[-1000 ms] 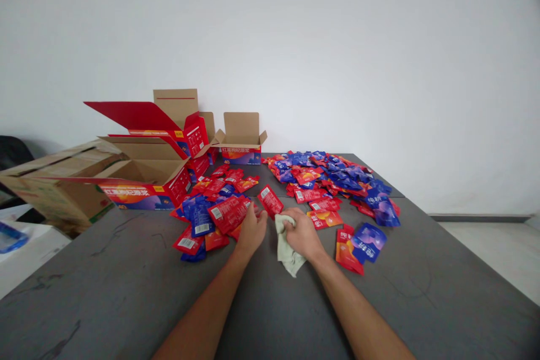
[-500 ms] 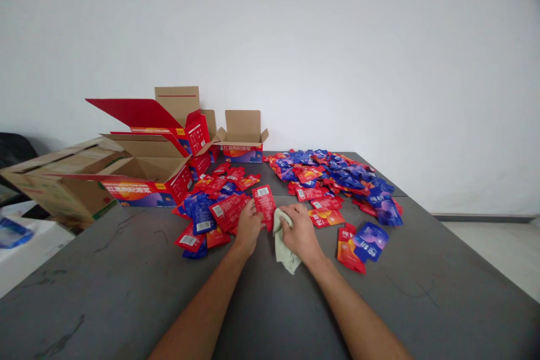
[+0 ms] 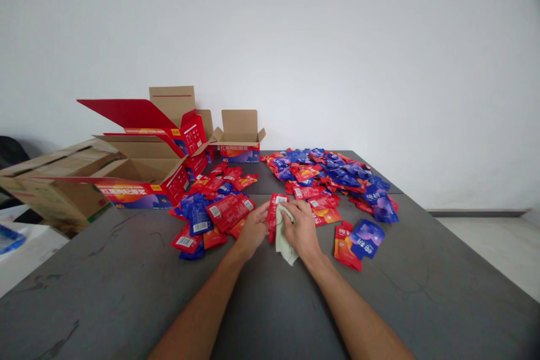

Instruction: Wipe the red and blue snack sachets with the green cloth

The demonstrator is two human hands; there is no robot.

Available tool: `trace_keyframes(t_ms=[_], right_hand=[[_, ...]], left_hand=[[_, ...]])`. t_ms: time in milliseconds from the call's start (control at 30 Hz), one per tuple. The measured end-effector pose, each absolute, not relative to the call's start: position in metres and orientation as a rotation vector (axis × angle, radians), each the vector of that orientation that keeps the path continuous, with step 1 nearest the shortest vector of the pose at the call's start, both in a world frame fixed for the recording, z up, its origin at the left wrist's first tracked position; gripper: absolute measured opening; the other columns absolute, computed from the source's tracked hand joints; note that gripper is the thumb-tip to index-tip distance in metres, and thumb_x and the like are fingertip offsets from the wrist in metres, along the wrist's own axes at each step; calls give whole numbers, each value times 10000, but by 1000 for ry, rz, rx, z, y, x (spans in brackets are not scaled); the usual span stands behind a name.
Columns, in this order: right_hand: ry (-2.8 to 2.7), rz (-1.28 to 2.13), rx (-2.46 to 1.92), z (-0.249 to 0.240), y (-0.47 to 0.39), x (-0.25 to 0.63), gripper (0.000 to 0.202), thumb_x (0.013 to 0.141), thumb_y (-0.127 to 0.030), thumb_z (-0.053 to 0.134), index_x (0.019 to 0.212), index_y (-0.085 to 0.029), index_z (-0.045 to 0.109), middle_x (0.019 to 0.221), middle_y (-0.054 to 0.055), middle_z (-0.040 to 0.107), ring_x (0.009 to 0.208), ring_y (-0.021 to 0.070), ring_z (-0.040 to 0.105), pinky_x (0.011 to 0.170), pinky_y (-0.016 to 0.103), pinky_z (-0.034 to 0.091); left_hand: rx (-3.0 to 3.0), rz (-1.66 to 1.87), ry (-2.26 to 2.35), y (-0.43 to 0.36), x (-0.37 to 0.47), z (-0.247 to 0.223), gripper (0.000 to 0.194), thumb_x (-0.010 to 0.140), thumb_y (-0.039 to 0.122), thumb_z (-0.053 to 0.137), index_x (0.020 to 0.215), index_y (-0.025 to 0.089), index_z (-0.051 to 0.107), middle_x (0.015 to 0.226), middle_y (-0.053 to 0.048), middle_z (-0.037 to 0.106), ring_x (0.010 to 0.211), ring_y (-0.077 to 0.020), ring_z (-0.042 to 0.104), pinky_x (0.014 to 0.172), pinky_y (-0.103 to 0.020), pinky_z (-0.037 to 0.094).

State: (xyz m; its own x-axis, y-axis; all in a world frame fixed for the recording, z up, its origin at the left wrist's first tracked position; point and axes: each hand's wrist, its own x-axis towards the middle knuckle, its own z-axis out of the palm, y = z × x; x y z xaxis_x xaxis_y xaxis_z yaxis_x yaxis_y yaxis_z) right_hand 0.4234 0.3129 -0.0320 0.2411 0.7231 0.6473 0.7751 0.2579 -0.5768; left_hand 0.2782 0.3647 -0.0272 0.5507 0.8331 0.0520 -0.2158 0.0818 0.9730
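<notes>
A red pouch [image 3: 273, 215] with a white barcode label is upright between my hands. My left hand [image 3: 254, 229] grips its left edge. My right hand [image 3: 302, 230] is closed on a pale green cloth [image 3: 285, 243] and presses it against the pouch's right side, covering part of it. Left of my left hand lies a loose pile of red and blue pouches [image 3: 230, 211]. Beyond my right hand a larger heap of pouches [image 3: 337, 171] spreads over the table. A red pouch [image 3: 346, 246] and a blue pouch [image 3: 367, 238] overlap to the right.
Opened red cartons [image 3: 139, 194] stand at the left, flaps spread. Another open carton [image 3: 240, 153] sits at the back near the wall. A big brown cardboard box [image 3: 59, 197] is beyond the table's left edge. The dark table [image 3: 270, 304] extends under my forearms.
The red pouch has shifted slightly right and lower, with my left hand moving along. The cloth now overlaps more of the pouch's face. The view has turned a little to the right.
</notes>
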Motion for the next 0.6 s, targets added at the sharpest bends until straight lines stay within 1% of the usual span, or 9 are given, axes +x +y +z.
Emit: trace_keyframes(t_ms=[67, 167, 267, 333, 467, 600], right_hand=[[-1506, -68, -1467, -32, 313, 425, 280, 914, -199, 527, 1106, -220, 730, 1060, 94, 637, 1018, 235, 546, 923, 381, 464], [-1475, -74, -1495, -29, 311, 427, 301, 921, -213, 509, 1127, -224, 729, 1084, 101, 635, 1035, 243, 543, 941, 399, 460], [-1418, -94, -1538, -26, 310, 430, 323, 924, -225, 495, 1153, -224, 722, 1110, 108, 631, 1067, 254, 535, 971, 418, 447], [-1449, -89, -1545, -25, 310, 429, 328, 922, -218, 491, 1154, -225, 723, 1110, 106, 632, 1060, 254, 535, 964, 413, 448], [-1667, 18, -1513, -27, 307, 418, 315, 887, -148, 520, 1089, -250, 739, 1056, 83, 645, 1022, 236, 540, 919, 374, 457], [-1814, 121, -1460, -28, 304, 406, 334, 824, -71, 549, 1010, -262, 749, 1014, 58, 650, 1017, 218, 548, 918, 350, 445]], left_hand=[[1283, 862, 588, 365, 279, -27, 762, 624, 82, 554, 1371, 229, 574, 1207, -102, 715, 949, -224, 707, 682, -269, 555], [1391, 841, 502, 364, 281, -29, 753, 622, 61, 517, 1351, 229, 600, 1167, -88, 732, 1027, -242, 693, 788, -331, 576], [1483, 801, 423, 362, 284, -32, 754, 609, 40, 466, 1323, 222, 622, 1149, -70, 739, 1097, -243, 670, 892, -372, 560], [1493, 816, 413, 361, 286, -35, 764, 599, 34, 444, 1320, 215, 620, 1153, -66, 737, 1121, -237, 662, 935, -381, 543], [1445, 910, 482, 365, 286, -38, 743, 598, 41, 456, 1307, 199, 615, 1185, -79, 724, 1135, -238, 655, 967, -384, 526], [1383, 1018, 555, 373, 280, -38, 748, 585, 43, 468, 1307, 186, 599, 1216, -99, 709, 1115, -242, 662, 937, -373, 536]])
